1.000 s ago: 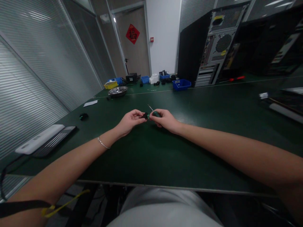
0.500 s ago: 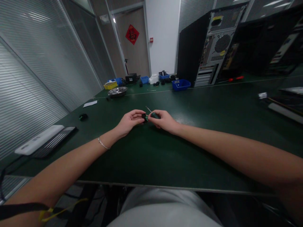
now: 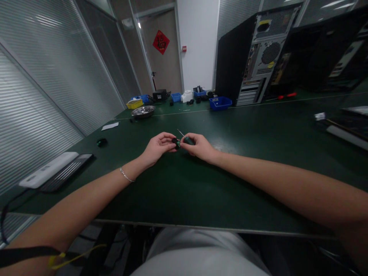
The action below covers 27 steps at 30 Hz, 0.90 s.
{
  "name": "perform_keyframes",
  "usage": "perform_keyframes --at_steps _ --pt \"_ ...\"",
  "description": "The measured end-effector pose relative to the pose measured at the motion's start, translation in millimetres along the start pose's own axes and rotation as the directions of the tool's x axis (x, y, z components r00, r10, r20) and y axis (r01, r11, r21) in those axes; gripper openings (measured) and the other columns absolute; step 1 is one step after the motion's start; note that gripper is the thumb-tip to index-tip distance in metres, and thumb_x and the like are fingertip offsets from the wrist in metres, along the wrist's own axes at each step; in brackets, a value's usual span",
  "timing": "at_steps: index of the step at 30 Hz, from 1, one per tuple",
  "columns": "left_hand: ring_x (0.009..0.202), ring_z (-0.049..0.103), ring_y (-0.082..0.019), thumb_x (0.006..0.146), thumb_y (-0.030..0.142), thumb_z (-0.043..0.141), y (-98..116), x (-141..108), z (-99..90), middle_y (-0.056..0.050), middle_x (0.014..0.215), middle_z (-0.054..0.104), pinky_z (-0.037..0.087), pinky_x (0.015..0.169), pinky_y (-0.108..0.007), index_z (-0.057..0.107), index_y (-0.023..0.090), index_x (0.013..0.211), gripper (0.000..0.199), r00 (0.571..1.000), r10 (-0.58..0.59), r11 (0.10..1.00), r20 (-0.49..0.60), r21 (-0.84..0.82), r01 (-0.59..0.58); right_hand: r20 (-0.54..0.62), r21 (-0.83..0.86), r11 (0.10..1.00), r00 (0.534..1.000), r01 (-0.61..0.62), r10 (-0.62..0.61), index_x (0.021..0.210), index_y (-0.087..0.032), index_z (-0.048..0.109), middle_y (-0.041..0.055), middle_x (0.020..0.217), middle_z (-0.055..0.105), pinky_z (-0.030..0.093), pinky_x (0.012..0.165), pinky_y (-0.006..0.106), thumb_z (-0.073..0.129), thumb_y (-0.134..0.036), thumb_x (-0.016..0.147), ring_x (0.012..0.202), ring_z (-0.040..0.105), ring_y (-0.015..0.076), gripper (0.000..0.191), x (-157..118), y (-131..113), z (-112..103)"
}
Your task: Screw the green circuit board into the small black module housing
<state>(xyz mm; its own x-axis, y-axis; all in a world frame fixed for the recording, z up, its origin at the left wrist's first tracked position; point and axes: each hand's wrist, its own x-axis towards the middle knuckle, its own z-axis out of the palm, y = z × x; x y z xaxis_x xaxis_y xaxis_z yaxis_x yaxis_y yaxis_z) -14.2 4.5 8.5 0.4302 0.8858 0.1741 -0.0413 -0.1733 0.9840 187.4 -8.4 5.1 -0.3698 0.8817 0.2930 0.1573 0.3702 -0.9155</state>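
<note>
Over the middle of the green table (image 3: 178, 191), my left hand (image 3: 159, 147) grips a small black and green part (image 3: 176, 143) between thumb and fingers. Just to its right, my right hand (image 3: 199, 147) is closed around the dark green handle of a screwdriver (image 3: 188, 140), whose thin metal shaft points up and to the left, away from the part. The fingertips of my right hand are at the part's right side; whether they touch it is too small to tell.
A metal bowl (image 3: 143, 111), a yellow bin (image 3: 134, 104) and a blue bin (image 3: 220, 103) stand at the back. Behind them on the right is a computer tower (image 3: 241, 61). A small dark object (image 3: 101, 142) and a white device (image 3: 48, 170) lie left.
</note>
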Motion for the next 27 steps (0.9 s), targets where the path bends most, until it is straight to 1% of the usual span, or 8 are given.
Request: perform_keyframes --at_steps 3,8,12,16,19,23,27 --pt "0.093 0.066 -0.020 0.075 0.014 0.071 -0.9 0.8 -0.4 -0.007 0.099 0.067 0.057 0.082 -0.036 0.057 0.014 0.106 0.033 1.000 0.004 1.000 -0.016 0.003 -0.004 -0.012 0.016 1.000 1.000 0.009 -0.009 0.088 -0.016 0.059 -0.0066 0.055 0.049 0.033 0.041 0.022 0.062 -0.035 0.080 0.043 0.044 0.0085 0.021 -0.7 -2.0 0.6" --pt "0.093 0.066 -0.020 0.074 0.015 0.072 -1.6 1.1 -0.5 -0.007 0.099 0.067 0.058 0.082 -0.036 0.057 0.014 0.105 0.034 1.000 0.010 1.000 -0.019 0.016 -0.010 -0.006 -0.055 0.998 1.000 0.023 -0.023 0.087 -0.015 0.061 -0.0046 0.059 0.053 0.035 0.047 0.023 0.064 -0.034 0.079 0.047 0.046 0.0091 0.020 -0.6 -3.3 0.1" --pt "0.093 0.067 -0.021 0.074 0.015 0.072 0.0 0.4 0.3 -0.007 0.099 0.067 0.058 0.081 -0.036 0.057 0.014 0.105 0.034 1.000 0.014 0.999 -0.020 0.030 -0.014 -0.013 -0.058 0.998 1.000 0.025 -0.026 0.088 -0.016 0.061 -0.0059 0.054 0.050 0.034 0.047 0.023 0.062 -0.032 0.081 0.047 0.045 0.0095 0.018 0.0 -0.6 -0.5" --pt "0.093 0.067 -0.021 0.073 0.015 0.073 -0.5 0.1 1.5 -0.008 0.101 0.068 0.058 0.079 -0.035 0.057 0.013 0.102 0.034 1.000 0.015 0.999 -0.023 0.037 -0.014 0.003 -0.056 0.998 1.000 0.027 -0.027 0.088 -0.016 0.060 -0.0061 0.055 0.051 0.033 0.047 0.023 0.062 -0.029 0.080 0.046 0.045 0.0092 0.016 0.1 0.6 -0.2" --pt "0.093 0.067 -0.021 0.073 0.016 0.073 -2.1 -0.3 1.9 -0.009 0.104 0.067 0.057 0.080 -0.036 0.057 0.013 0.102 0.033 1.000 0.021 0.999 -0.005 0.039 -0.020 0.008 -0.058 0.998 1.000 0.018 -0.018 0.088 -0.017 0.058 -0.0069 0.055 0.050 0.033 0.047 0.023 0.064 -0.028 0.080 0.046 0.045 0.0091 0.015 0.2 0.0 0.5" --pt "0.098 0.066 -0.021 0.076 0.017 0.071 -1.0 -1.5 3.0 -0.010 0.108 0.067 0.054 0.087 -0.038 0.057 0.014 0.109 0.037 0.999 0.015 0.999 0.037 0.030 -0.016 0.007 -0.076 0.997 1.000 0.012 -0.011 0.088 -0.016 0.058 -0.0066 0.056 0.050 0.035 0.049 0.023 0.064 -0.028 0.080 0.048 0.046 0.0100 0.015 0.3 -0.8 0.8" --pt "0.101 0.065 -0.022 0.074 0.018 0.073 0.6 -2.2 3.2 -0.011 0.112 0.067 0.050 0.093 -0.038 0.057 0.015 0.114 0.043 0.997 -0.015 1.000 0.080 0.014 0.014 -0.001 -0.161 0.985 0.998 0.060 -0.060 0.084 -0.016 0.060 -0.0028 0.065 0.056 0.039 0.058 0.025 0.067 -0.032 0.078 0.060 0.051 0.0126 0.018 1.4 0.6 -0.2"
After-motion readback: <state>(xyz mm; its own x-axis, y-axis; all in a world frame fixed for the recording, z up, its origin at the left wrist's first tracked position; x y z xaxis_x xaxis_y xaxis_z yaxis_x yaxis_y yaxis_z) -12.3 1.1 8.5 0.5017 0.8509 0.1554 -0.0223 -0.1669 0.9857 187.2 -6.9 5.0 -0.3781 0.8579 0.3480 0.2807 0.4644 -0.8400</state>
